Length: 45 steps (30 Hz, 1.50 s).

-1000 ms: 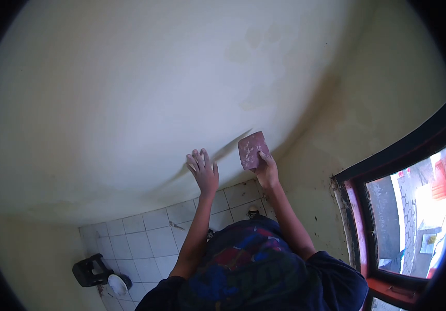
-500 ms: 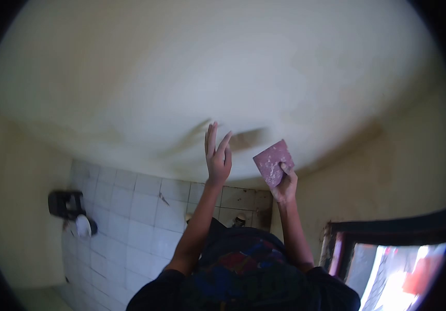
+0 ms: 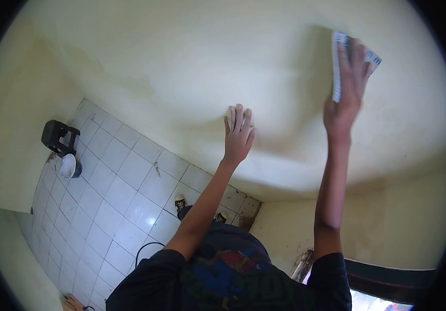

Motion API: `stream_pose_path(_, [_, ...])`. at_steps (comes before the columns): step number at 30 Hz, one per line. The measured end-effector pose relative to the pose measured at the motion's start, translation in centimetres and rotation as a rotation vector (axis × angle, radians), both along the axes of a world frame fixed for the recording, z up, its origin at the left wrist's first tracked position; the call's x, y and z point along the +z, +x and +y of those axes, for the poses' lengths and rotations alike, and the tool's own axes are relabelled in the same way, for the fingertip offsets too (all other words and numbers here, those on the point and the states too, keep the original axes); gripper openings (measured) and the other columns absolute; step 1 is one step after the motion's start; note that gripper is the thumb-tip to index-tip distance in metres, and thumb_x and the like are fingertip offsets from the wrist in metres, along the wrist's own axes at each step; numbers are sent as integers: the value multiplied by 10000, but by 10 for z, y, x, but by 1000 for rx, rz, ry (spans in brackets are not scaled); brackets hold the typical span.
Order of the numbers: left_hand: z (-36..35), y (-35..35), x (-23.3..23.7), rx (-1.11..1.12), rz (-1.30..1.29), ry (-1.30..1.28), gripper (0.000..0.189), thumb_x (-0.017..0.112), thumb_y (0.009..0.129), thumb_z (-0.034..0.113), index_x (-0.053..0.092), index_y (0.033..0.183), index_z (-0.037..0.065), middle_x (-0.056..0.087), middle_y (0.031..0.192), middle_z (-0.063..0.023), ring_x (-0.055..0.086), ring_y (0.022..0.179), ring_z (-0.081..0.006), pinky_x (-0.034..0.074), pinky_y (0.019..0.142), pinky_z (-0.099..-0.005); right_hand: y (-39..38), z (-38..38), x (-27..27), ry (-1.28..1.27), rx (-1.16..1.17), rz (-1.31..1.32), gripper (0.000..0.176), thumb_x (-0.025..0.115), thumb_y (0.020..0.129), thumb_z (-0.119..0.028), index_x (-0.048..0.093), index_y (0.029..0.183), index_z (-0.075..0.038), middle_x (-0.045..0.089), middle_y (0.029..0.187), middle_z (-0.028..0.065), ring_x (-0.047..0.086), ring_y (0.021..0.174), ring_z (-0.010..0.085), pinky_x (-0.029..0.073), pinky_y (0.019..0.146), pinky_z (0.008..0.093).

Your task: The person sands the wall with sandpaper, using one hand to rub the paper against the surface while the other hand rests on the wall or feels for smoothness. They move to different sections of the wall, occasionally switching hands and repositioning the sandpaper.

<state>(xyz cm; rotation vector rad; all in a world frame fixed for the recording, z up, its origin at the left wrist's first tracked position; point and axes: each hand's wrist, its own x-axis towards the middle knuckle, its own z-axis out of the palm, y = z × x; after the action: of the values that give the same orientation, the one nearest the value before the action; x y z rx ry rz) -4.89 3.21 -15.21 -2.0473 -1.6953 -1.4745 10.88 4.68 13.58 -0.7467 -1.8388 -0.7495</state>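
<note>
My right hand (image 3: 348, 85) is raised high against the pale wall (image 3: 192, 57), its fingers stretched over a sheet of sandpaper (image 3: 337, 78). The sheet's printed, whitish back shows around the fingers, and its other side faces the wall. Lower and nearer the middle, my left hand (image 3: 239, 136) lies on the wall with its fingers spread and nothing in it.
A dark plastic stool (image 3: 57, 137) and a white bucket (image 3: 69, 166) stand at the left on the tiled floor (image 3: 110, 199). A dark-framed opening (image 3: 389, 277) is at the lower right. A dark cable (image 3: 141, 250) curves beside my body.
My right hand has moved up and right with the sandpaper, whose reddish face was showing before. My left hand has shifted slightly right and up onto the wall. The view has turned.
</note>
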Motion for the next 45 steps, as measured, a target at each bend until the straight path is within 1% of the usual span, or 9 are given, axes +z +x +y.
stream_pose_path(1, [-9, -3, 1, -39, -62, -86, 627, 523, 999, 196, 303, 1570, 60, 178, 1651, -222, 137, 1532, -419, 138, 1192, -638, -10, 9, -13, -16, -211, -72, 609, 532, 893, 69, 517, 1472, -118, 452, 1552, 134, 354, 1473, 363, 170, 1221, 558])
stream_pose_path(9, [-24, -48, 3, -125, -391, -59, 664, 430, 960, 6, 215, 1588, 32, 178, 1652, -218, 150, 1535, -394, 192, 1210, -561, -28, 15, -207, -323, 4, -732, 569, 494, 917, -67, 465, 1486, -65, 436, 1564, 66, 411, 1444, 207, 342, 1195, 408])
stream_pose_path(17, [-19, -40, -3, -119, -361, -172, 625, 429, 960, -8, 287, 1567, 44, 177, 1658, -195, 150, 1535, -393, 211, 1204, -568, -61, 23, -20, 3, -332, -191, 717, 581, 822, 80, 522, 1479, -200, 442, 1563, 104, 411, 1445, 305, 272, 1188, 546])
stream_pose_path(24, [-25, -51, -2, -201, -430, -106, 651, 422, 931, -64, 311, 1560, 58, 213, 1656, -163, 183, 1532, -370, 218, 1207, -553, -37, 14, -236, -363, -73, -699, 550, 462, 938, -96, 464, 1488, -80, 470, 1540, 35, 431, 1426, 182, 333, 1191, 405])
stream_pose_path(29, [-27, -50, 10, -204, -417, -138, 647, 421, 925, -73, 333, 1552, 60, 229, 1652, -164, 188, 1529, -375, 222, 1210, -540, -32, 23, -149, -196, -202, -441, 609, 519, 893, -12, 514, 1477, -185, 485, 1528, 72, 476, 1397, 236, 363, 1171, 474])
stream_pose_path(34, [-22, -40, 4, -262, -519, -127, 650, 423, 919, -83, 351, 1547, 68, 216, 1651, -187, 200, 1526, -375, 255, 1207, -502, -41, 24, -18, 85, -347, -46, 679, 535, 868, 25, 480, 1509, -190, 411, 1576, 149, 349, 1474, 358, 190, 1200, 591])
stream_pose_path(37, [-24, -39, -3, -270, -612, -75, 625, 417, 921, -92, 392, 1526, 64, 239, 1639, -206, 246, 1512, -373, 290, 1199, -457, -53, 40, -102, -111, -444, -180, 637, 514, 882, -36, 461, 1510, -123, 400, 1582, 148, 316, 1491, 347, 156, 1210, 595])
stream_pose_path(41, [-27, -57, -16, -233, -581, -92, 583, 418, 927, -105, 457, 1488, 50, 300, 1620, -195, 281, 1501, -369, 343, 1168, -425, -48, 10, -278, -385, -99, -631, 551, 475, 935, -70, 477, 1486, -92, 458, 1554, 53, 435, 1428, 177, 348, 1162, 409])
stream_pose_path(45, [-27, -67, -19, -232, -553, -138, 563, 424, 939, -103, 475, 1478, 50, 326, 1614, -177, 269, 1505, -371, 377, 1140, -428, -38, 8, -267, -401, -136, -578, 559, 453, 950, -73, 469, 1504, -143, 450, 1565, 7, 412, 1440, 133, 329, 1169, 395])
